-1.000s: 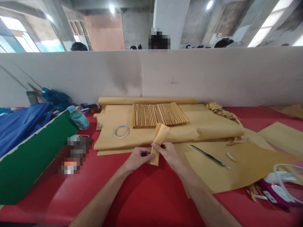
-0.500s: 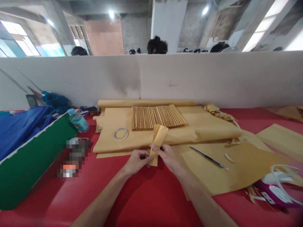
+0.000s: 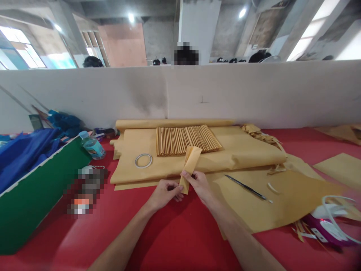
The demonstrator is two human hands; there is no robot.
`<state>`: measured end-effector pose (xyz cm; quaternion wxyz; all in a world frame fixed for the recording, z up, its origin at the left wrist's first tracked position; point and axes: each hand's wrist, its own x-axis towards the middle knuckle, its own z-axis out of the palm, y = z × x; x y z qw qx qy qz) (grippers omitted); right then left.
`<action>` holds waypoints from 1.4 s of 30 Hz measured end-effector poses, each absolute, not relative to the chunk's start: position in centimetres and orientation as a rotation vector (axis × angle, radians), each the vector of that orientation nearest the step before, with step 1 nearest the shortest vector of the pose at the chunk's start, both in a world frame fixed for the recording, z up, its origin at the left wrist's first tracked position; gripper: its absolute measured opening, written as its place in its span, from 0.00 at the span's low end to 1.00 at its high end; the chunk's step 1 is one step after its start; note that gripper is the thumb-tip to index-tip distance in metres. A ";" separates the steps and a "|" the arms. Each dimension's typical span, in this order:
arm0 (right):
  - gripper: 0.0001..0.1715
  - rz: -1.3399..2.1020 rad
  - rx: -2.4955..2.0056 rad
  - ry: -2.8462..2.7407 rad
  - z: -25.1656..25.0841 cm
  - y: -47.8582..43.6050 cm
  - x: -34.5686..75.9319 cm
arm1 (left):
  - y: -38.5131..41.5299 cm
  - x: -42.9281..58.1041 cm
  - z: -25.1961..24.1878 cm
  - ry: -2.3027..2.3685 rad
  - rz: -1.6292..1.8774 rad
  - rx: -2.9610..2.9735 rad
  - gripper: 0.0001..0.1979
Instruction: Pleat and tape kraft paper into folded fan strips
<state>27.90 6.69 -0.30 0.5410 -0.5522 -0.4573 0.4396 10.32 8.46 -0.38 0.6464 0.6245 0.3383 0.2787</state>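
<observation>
Between my two hands a folded strip of brown paper [image 3: 191, 160] stands tilted, its top fanned slightly apart. My left hand [image 3: 166, 194] pinches its lower left edge between thumb and fingers. My right hand [image 3: 199, 184] grips the strip a little higher, from the right, with the thumb on its face. Just behind lies a long row of pleated brown paper pieces [image 3: 184, 141], resting on large brown paper sheets [image 3: 131, 143]. A roll of tape [image 3: 143, 160] lies on the same sheets, left of the strip.
On the red table [image 3: 169, 241], a black pen [image 3: 245, 186] lies on paper at the right, near a purple device [image 3: 324, 229] with a white cable. A bottle [image 3: 93, 146] and green board [image 3: 42, 192] are left. A white partition [image 3: 239, 94] stands behind.
The paper strip has moved slightly up and leans more to the right. My left hand's lower fingers have spread a little. Both hands remain at the strip.
</observation>
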 end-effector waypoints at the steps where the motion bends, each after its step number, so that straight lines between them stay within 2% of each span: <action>1: 0.33 1.033 -1.314 -1.087 -0.3 6.7 27.7 | 8.5 10.3 -0.4 0.764 0.635 1.429 0.29; 8: 0.33 1.002 -1.324 -1.042 -0.3 6.3 27.4 | 8.3 10.4 -0.3 0.741 0.644 1.501 0.29; 14: 0.33 1.037 -1.292 -0.981 -0.6 6.5 27.4 | 8.2 10.6 -0.2 0.789 0.729 1.625 0.24; 21: 0.28 1.095 -1.214 -0.946 -0.4 6.0 26.6 | 8.3 10.5 0.3 0.828 0.819 1.676 0.24; 30: 0.28 1.025 -1.182 -0.877 -0.9 6.4 27.1 | 8.5 10.4 -0.1 0.794 0.786 1.627 0.22; 42: 0.23 1.094 -1.129 -0.917 -0.5 6.0 26.5 | 8.7 10.3 0.2 0.795 0.826 1.580 0.21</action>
